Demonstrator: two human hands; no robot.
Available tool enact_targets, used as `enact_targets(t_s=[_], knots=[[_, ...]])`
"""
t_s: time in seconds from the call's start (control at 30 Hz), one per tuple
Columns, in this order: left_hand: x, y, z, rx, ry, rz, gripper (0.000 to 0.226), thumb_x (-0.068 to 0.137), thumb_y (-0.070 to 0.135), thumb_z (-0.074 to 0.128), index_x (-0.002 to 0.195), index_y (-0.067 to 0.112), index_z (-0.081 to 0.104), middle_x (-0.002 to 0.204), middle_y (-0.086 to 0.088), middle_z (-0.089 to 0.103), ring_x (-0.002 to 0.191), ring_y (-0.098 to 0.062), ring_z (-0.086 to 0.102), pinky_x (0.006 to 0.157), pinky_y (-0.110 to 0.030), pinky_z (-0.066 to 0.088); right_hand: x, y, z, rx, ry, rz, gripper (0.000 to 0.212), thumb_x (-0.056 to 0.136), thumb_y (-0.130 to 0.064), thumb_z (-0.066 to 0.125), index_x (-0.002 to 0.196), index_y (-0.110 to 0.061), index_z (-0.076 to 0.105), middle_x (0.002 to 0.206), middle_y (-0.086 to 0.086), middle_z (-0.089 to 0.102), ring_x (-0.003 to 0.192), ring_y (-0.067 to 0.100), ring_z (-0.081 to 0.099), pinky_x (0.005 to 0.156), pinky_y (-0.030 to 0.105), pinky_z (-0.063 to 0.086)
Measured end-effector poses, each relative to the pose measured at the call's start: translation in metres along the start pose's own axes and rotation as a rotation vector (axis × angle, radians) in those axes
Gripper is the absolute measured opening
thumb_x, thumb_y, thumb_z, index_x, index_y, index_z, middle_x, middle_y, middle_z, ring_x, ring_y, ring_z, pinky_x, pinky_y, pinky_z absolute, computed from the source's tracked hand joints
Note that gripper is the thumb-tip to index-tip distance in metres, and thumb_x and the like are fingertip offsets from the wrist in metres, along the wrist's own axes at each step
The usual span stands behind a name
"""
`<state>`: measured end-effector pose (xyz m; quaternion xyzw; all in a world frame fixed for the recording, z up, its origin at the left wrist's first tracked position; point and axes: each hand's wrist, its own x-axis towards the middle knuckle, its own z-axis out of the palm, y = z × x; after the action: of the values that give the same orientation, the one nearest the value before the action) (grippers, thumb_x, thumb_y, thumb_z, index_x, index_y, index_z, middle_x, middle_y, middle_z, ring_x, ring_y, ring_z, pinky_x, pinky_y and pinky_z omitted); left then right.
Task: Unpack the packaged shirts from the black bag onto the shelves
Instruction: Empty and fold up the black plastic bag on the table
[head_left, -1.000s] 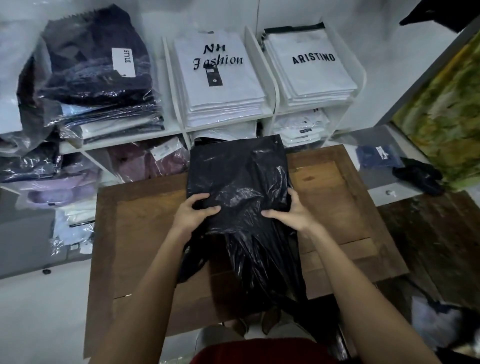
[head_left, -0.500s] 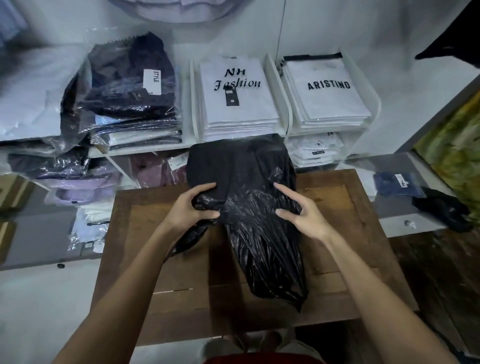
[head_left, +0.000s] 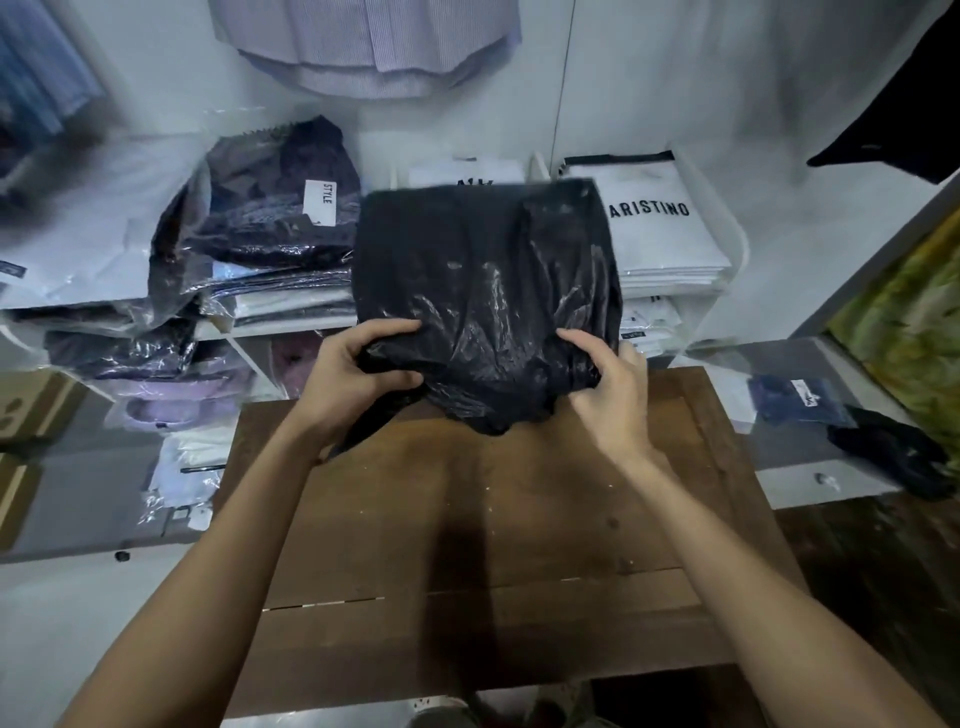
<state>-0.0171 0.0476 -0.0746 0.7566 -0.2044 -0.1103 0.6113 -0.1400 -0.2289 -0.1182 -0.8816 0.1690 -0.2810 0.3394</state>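
Note:
A full black plastic bag (head_left: 483, 291) is held up above the far edge of the wooden table (head_left: 493, 530), in front of the white shelves (head_left: 727, 244). My left hand (head_left: 353, 374) grips the bag's lower left edge, thumb on top. My right hand (head_left: 608, 389) grips its lower right edge. The bag's loose end is bunched between my hands. Its contents are hidden. Behind the bag, white packaged shirts marked ARISTINO (head_left: 660, 228) are stacked on the shelf, and another white stack (head_left: 467, 171) shows just above the bag.
Dark shirts in clear wrap (head_left: 260, 223) fill the left shelf, with purple and white packs (head_left: 171, 410) below. A striped shirt (head_left: 374, 47) hangs on the wall above. A navy packet (head_left: 795, 405) and black cloth (head_left: 893, 457) lie on a low ledge at right.
Both hands have lifted the black bag off the table and carried it up toward the shelves, so it now covers the middle stack. The bag's tail no longer trails across the tabletop.

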Motion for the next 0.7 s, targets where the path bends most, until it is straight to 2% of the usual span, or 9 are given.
enact_targets(t_s=[0.1,0.17,0.23,0.33,0.4,0.47,0.57,0.63,0.7], knots=[[-0.011,-0.010,0.008,0.029,0.048,0.025,0.048,0.073,-0.013,0.084,0.103,0.023,0.077,0.102,0.017,0.077,0.096,-0.004,0.072,0.085,-0.021,0.058,-0.014,0.004,0.003,-0.147,0.161,-0.192,0.083,0.057,0.018,0.064,0.127,-0.026,0.072,0.076,-0.012,0.022,0.082,0.021,0.034,0.072,0.030,0.024],[-0.024,-0.029,0.017,0.094,0.048,0.009,0.049,0.073,-0.013,0.084,0.105,0.024,0.075,0.101,0.022,0.076,0.095,0.003,0.070,0.085,-0.016,0.055,-0.032,0.019,0.010,-0.185,0.095,-0.186,0.089,0.054,0.019,0.068,0.129,-0.028,0.070,0.079,-0.010,0.021,0.081,0.019,0.032,0.071,0.030,0.024],[-0.042,-0.052,0.026,0.081,0.008,-0.076,0.053,0.074,-0.012,0.083,0.113,0.023,0.074,0.108,0.012,0.076,0.098,-0.002,0.070,0.084,-0.020,0.057,-0.055,0.036,0.018,-0.175,-0.070,-0.065,0.098,0.058,0.016,0.074,0.137,-0.042,0.060,0.086,-0.006,0.027,0.083,0.018,0.034,0.071,0.023,0.024],[-0.071,-0.084,0.030,0.120,-0.116,-0.206,0.070,0.074,-0.008,0.085,0.128,0.032,0.067,0.128,0.009,0.070,0.115,-0.001,0.066,0.096,-0.019,0.053,-0.088,0.055,0.012,-0.115,-0.393,0.149,0.112,0.071,-0.007,0.085,0.146,-0.066,0.028,0.096,-0.008,0.037,0.096,0.023,0.043,0.080,0.016,0.030],[-0.087,-0.102,0.030,0.171,-0.188,-0.242,0.076,0.074,-0.005,0.087,0.134,0.035,0.064,0.134,0.010,0.067,0.124,-0.002,0.062,0.109,-0.027,0.048,-0.105,0.068,0.000,0.019,-0.668,0.313,0.113,0.073,-0.028,0.092,0.150,-0.066,0.018,0.133,-0.005,0.048,0.131,0.025,0.037,0.102,0.031,0.034],[-0.101,-0.113,0.030,0.192,-0.256,-0.275,0.077,0.076,-0.002,0.086,0.139,0.033,0.062,0.138,0.014,0.064,0.129,-0.003,0.059,0.112,-0.031,0.046,-0.120,0.076,-0.010,0.230,-0.833,0.449,0.103,0.069,-0.049,0.093,0.149,-0.064,0.029,0.156,-0.020,0.038,0.147,0.011,0.023,0.118,0.041,0.028],[-0.114,-0.121,0.034,0.222,-0.316,-0.274,0.075,0.079,0.003,0.086,0.140,0.037,0.059,0.141,0.021,0.059,0.131,0.000,0.055,0.111,-0.028,0.047,-0.131,0.079,-0.017,0.354,-0.702,0.552,0.060,0.071,-0.059,0.081,0.127,-0.050,0.062,0.137,-0.028,0.056,0.139,0.006,0.044,0.103,0.014,0.035],[-0.118,-0.122,0.038,0.218,-0.346,-0.272,0.075,0.080,0.005,0.086,0.140,0.039,0.058,0.142,0.022,0.058,0.131,0.001,0.055,0.110,-0.026,0.048,-0.130,0.072,-0.017,0.362,-0.554,0.619,0.046,0.075,-0.062,0.075,0.114,-0.038,0.068,0.122,-0.026,0.063,0.127,0.006,0.052,0.094,0.016,0.037],[-0.120,-0.123,0.044,0.183,-0.352,-0.300,0.073,0.080,0.010,0.087,0.140,0.039,0.058,0.140,0.024,0.058,0.130,0.001,0.056,0.108,-0.026,0.048,-0.127,0.065,-0.010,0.376,-0.477,0.674,0.046,0.080,-0.061,0.074,0.115,-0.034,0.061,0.120,-0.024,0.058,0.117,0.003,0.053,0.094,0.024,0.038]])
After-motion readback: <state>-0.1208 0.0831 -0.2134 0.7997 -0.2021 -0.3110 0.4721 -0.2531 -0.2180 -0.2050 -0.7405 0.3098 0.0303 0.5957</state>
